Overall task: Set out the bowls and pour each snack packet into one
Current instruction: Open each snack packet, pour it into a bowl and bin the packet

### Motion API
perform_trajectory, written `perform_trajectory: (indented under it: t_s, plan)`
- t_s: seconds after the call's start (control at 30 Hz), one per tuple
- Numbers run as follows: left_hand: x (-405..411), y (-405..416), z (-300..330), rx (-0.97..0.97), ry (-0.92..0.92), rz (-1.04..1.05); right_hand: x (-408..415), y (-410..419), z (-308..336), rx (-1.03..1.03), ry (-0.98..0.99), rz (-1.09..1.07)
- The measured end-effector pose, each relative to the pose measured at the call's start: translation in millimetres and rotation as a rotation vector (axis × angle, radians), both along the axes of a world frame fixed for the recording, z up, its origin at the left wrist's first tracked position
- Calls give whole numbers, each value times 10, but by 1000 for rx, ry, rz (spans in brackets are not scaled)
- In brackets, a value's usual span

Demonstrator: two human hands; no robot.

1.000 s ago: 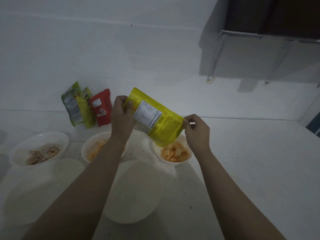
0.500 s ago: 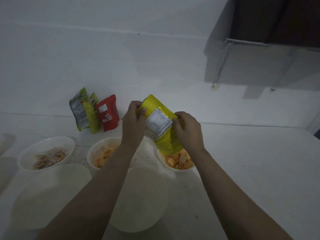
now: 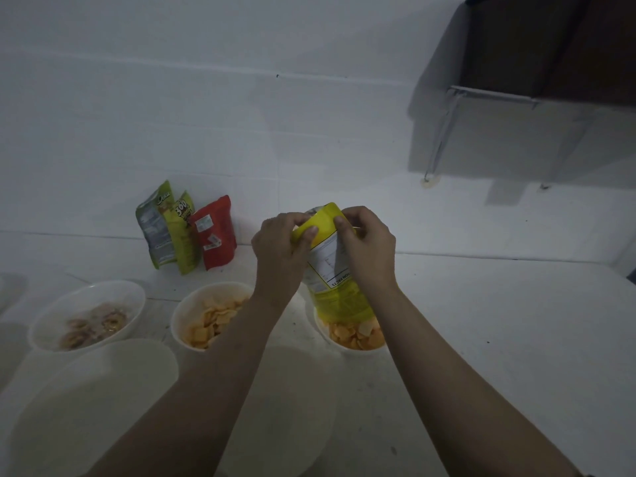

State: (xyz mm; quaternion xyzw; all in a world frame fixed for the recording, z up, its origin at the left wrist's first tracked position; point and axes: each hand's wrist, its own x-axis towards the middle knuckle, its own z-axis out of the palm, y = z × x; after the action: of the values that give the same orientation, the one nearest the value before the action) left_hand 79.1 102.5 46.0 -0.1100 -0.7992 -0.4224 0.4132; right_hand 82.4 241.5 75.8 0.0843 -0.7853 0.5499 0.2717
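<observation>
A yellow snack packet (image 3: pixel 335 294) hangs upside down, its mouth over a white bowl (image 3: pixel 347 349) of orange chips. My left hand (image 3: pixel 280 251) and my right hand (image 3: pixel 366 247) both pinch the packet's upturned bottom end. Left of it, a second white bowl (image 3: pixel 182 315) holds yellow-orange chips. A third bowl (image 3: pixel 51 325) at the far left holds brown ring snacks. Two white bowls stand nearer to me, one (image 3: pixel 86 407) at the left and one (image 3: pixel 292 425) between my forearms.
Three packets lean on the back wall: a grey-green one (image 3: pixel 153 232), a lime-green one (image 3: pixel 182 235) and a red one (image 3: pixel 216 232). The white counter (image 3: pixel 499 339) runs off to the right. A dark cabinet (image 3: pixel 550 46) hangs at the upper right.
The yellow packet turned from slanted to upright and upside down over the right bowl. My right hand climbed from its lower corner to the top end, beside my left hand.
</observation>
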Motion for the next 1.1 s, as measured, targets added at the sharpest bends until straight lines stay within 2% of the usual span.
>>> perform_trajectory:
  t_s: [0.07,0.13,0.23,0.3,0.47,0.53,0.63,0.87,1.0,1.1]
  plan:
    - [-36,4,-75,19,-43,52,0,66,-25,-14,-4,-19]
    - [-37,68,-167,110,-167,54,7,155,-59,-50,-8,-46]
    - [-1,179,-281,375,-345,-89,26,273,-105,-110,-15,-65]
    - [-19,209,-318,556,-375,-209,40,328,-142,-161,-24,-64]
    - [-78,251,-297,762,-523,-408,56,477,-217,-282,-16,-77]
    - [-96,269,-276,780,-578,-519,73,526,-221,-310,-14,-68]
    - [-117,308,-222,759,-557,-637,95,587,-243,-340,-17,-47]
    - [-210,348,-126,710,-529,-651,220,636,-513,-324,-217,-43]
    - [-208,366,-121,683,-518,-644,256,652,-521,-365,-224,-48]
    - [-210,325,-113,685,-498,-630,272,645,-452,-356,-240,33]
